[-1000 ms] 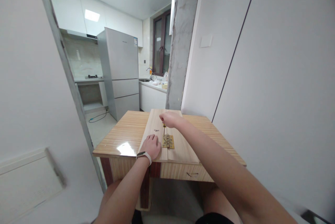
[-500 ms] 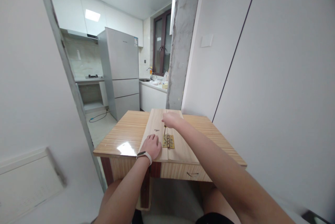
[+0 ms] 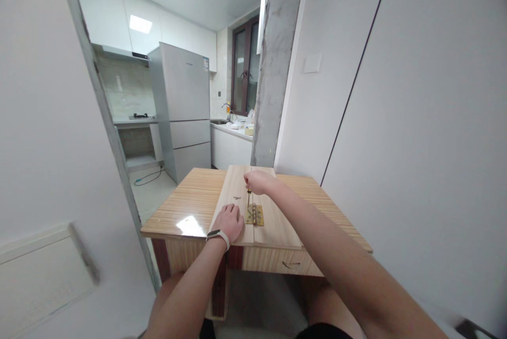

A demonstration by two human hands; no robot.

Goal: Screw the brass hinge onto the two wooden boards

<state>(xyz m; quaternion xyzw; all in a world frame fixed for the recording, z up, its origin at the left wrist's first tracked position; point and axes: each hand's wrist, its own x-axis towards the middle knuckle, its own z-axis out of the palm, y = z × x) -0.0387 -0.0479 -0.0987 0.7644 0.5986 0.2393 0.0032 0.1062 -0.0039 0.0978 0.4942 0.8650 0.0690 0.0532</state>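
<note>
Two pale wooden boards (image 3: 273, 236) lie side by side on the desk, with a brass hinge (image 3: 254, 215) across their seam. My right hand (image 3: 258, 181) is closed around the handle of a screwdriver (image 3: 249, 199), held upright with its shaft reaching down to the hinge's left leaf. The exact contact of the tip is too small to make out. Flat on the left board, just left of the hinge, rests my left hand (image 3: 230, 222), fingers stretched out and holding nothing. A few loose screws (image 3: 236, 198) lie on that board beyond my left fingers.
The wood-grain desk (image 3: 170, 209) has a drawer with a handle (image 3: 291, 264) at its front. A wall (image 3: 396, 143) rises close on the right. Past the doorway stand a grey fridge (image 3: 186, 91) and a kitchen counter with a sink (image 3: 219, 121); a cable (image 3: 148, 176) lies on the floor.
My right hand has shifted slightly to the left and turned a little with the screwdriver. My left hand stays in place on the board.
</note>
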